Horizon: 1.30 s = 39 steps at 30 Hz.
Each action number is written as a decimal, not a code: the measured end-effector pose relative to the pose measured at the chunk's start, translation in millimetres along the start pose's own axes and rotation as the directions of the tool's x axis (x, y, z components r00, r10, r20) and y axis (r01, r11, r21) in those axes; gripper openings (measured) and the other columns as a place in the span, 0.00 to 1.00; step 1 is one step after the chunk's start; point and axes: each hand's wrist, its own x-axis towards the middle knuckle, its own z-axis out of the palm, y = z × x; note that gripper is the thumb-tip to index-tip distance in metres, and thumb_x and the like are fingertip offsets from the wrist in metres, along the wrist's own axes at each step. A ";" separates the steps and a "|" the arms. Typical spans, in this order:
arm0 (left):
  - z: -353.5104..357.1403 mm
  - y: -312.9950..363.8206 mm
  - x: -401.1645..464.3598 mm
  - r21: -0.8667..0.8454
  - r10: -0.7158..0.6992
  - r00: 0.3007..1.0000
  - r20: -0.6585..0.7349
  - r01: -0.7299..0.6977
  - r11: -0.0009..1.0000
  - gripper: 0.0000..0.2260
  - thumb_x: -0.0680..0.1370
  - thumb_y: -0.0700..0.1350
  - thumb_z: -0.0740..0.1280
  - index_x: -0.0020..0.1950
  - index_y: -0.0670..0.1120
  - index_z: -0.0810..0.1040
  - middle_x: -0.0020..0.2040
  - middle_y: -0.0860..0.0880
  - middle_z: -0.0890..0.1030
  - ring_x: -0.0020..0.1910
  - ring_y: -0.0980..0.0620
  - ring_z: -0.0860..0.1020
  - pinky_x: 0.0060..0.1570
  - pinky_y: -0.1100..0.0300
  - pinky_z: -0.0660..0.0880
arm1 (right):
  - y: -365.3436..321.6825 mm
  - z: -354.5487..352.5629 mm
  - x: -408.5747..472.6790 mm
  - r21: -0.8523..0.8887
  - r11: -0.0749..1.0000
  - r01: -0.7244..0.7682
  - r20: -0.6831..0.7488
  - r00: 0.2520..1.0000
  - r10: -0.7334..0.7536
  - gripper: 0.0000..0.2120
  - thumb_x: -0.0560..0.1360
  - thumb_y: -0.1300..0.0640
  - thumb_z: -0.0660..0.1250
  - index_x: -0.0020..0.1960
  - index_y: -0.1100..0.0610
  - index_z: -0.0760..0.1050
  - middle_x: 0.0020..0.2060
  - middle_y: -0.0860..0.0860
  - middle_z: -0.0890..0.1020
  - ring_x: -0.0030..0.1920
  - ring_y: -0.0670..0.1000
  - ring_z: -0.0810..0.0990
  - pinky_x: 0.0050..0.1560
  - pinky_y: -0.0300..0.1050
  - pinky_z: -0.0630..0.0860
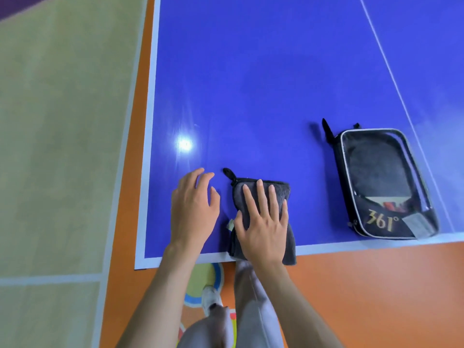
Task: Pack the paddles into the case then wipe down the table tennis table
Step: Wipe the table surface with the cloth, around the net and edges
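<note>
Lowest in the frame, the right hand (263,222) lies flat, fingers spread, pressing the folded dark grey microfibre cloth (262,219) at the near edge of the blue table tennis table (251,84). Just left, the left hand (193,209) hovers loosely open, holding nothing. Soft, light and limp, the cloth should be steered under a flat palm. Right of centre lies the black paddle case (381,182), a paddle visible through its clear panel.

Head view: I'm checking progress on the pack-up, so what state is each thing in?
Case: lying flat on the table, paddle visible inside.
Cloth: folded, flat at the table's near edge.
Right hand: flat, pressing the cloth.
Left hand: relaxed, empty, beside the cloth.
Table: glossy, reflecting a light.
</note>
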 end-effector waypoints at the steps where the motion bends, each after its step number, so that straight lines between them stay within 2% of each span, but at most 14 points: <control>1: 2.7 0.1 5.3 0.005 0.004 1.000 -0.016 -0.004 1.000 0.14 0.82 0.44 0.66 0.66 0.45 0.79 0.68 0.46 0.78 0.69 0.45 0.74 0.60 0.45 0.75 | -0.5 0.6 8.6 0.000 1.000 -0.003 0.006 1.000 0.003 0.31 0.80 0.44 0.60 0.82 0.44 0.63 0.83 0.49 0.62 0.83 0.55 0.58 0.80 0.63 0.57; 7: 21.7 12.4 54.5 -0.009 0.020 0.997 -0.078 -0.021 1.000 0.13 0.80 0.40 0.68 0.64 0.43 0.80 0.65 0.45 0.79 0.68 0.42 0.75 0.62 0.44 0.74 | 3.8 11.7 101.8 -0.004 1.000 -0.026 -0.028 0.999 0.026 0.29 0.81 0.44 0.58 0.82 0.44 0.64 0.83 0.48 0.62 0.83 0.55 0.58 0.80 0.63 0.55; 13: 38.3 33.1 127.1 -0.021 0.011 0.996 -0.089 -0.013 1.000 0.12 0.80 0.40 0.68 0.64 0.44 0.80 0.66 0.46 0.79 0.70 0.44 0.74 0.65 0.46 0.71 | 7.7 26.0 217.3 0.017 1.000 0.023 -0.065 0.998 -0.022 0.29 0.80 0.44 0.56 0.81 0.44 0.66 0.82 0.49 0.64 0.83 0.55 0.60 0.80 0.63 0.56; 19: 53.3 45.0 201.7 -0.001 -0.004 0.995 -0.097 0.004 1.000 0.13 0.79 0.39 0.68 0.63 0.43 0.81 0.66 0.45 0.79 0.69 0.44 0.75 0.66 0.48 0.71 | 8.1 40.8 341.5 0.023 0.998 0.058 -0.047 0.997 -0.057 0.29 0.81 0.42 0.55 0.81 0.44 0.66 0.82 0.48 0.63 0.83 0.54 0.58 0.80 0.63 0.55; 24: 61.7 51.2 250.1 0.001 -0.070 0.991 -0.111 0.070 0.998 0.14 0.78 0.37 0.69 0.63 0.44 0.81 0.65 0.46 0.79 0.69 0.44 0.74 0.66 0.44 0.71 | 5.5 54.4 443.7 0.027 0.996 0.086 -0.030 0.996 -0.085 0.29 0.81 0.41 0.55 0.81 0.43 0.65 0.83 0.48 0.62 0.83 0.54 0.56 0.81 0.63 0.53; 29: 65.8 46.7 282.5 -0.022 -0.101 0.986 -0.134 0.099 0.995 0.13 0.81 0.37 0.66 0.64 0.45 0.81 0.66 0.48 0.78 0.72 0.45 0.73 0.70 0.44 0.69 | 0.1 64.9 534.2 0.044 0.993 0.110 -0.005 0.994 -0.110 0.30 0.80 0.41 0.53 0.82 0.43 0.63 0.83 0.48 0.60 0.84 0.54 0.54 0.81 0.63 0.51; 35: 70.2 45.2 301.7 -0.037 -0.115 0.986 -0.123 0.111 0.993 0.14 0.79 0.36 0.68 0.64 0.45 0.81 0.66 0.49 0.78 0.72 0.47 0.73 0.70 0.53 0.67 | -9.6 68.7 606.5 0.056 0.988 0.144 0.035 0.989 -0.146 0.30 0.80 0.40 0.53 0.82 0.43 0.63 0.84 0.48 0.59 0.84 0.53 0.53 0.82 0.62 0.50; 39: 72.2 48.5 298.5 -0.011 -0.085 0.993 -0.086 0.084 0.996 0.14 0.79 0.37 0.68 0.65 0.45 0.80 0.66 0.48 0.78 0.72 0.46 0.73 0.68 0.48 0.71 | -9.1 67.6 614.4 0.047 0.985 0.167 0.046 0.984 -0.169 0.30 0.81 0.40 0.51 0.82 0.43 0.62 0.84 0.48 0.59 0.84 0.53 0.52 0.82 0.61 0.50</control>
